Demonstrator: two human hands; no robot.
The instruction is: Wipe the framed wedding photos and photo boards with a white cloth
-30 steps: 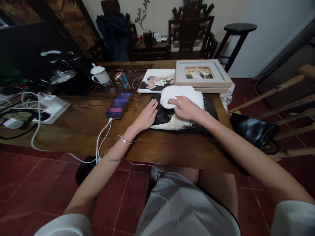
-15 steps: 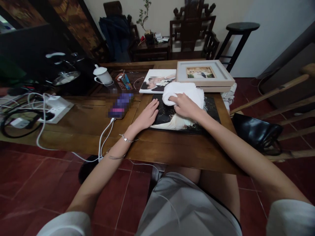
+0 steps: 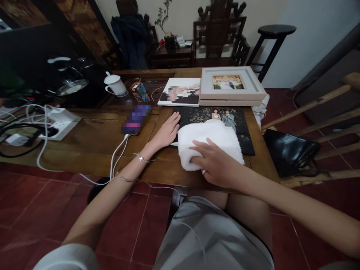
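A dark photo panel (image 3: 244, 131), printed with two people in wedding clothes, lies flat on the wooden table (image 3: 157, 168). My left hand (image 3: 168, 131) rests on its left edge with the fingers stretched out. In my right hand (image 3: 212, 163) is a folded white towel (image 3: 209, 137), gripped at its near side. The towel covers the near middle of the panel and hangs over its front edge. Just behind the panel are a white photo board (image 3: 180, 98) and a stack of light-framed pictures (image 3: 232, 93).
To the left are a phone (image 3: 136, 119) on a charging cable, a power strip (image 3: 63, 125) with tangled cords, a white lidded cup (image 3: 115, 84) and a small carton (image 3: 139, 92). A black bag (image 3: 292, 152) sits on a wooden chair at right.
My right hand has drawn the towel toward me, from the panel's far side to its near edge. The printed couple is now uncovered. My left hand has stayed in place.
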